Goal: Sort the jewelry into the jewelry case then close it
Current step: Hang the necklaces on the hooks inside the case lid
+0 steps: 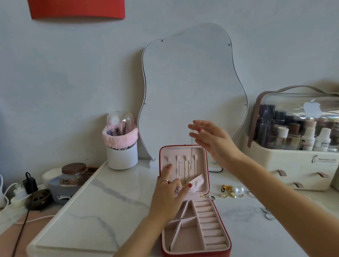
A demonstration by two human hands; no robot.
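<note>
Case: red zip-up jewelry case with pink lining (pixel 196 253) lies open on the white marble surface (pixel 94 212), lid upright.
Left hand (pixel 168 196): fingers spread, pulling down the lid's pink pocket flap (pixel 196 183).
Right hand (pixel 211 139): raised, pinching a thin silver chain (pixel 191 147) (it dangles over the lid).
Loose jewelry: gold and pearl pieces (pixel 232 191) right of the case.
</note>
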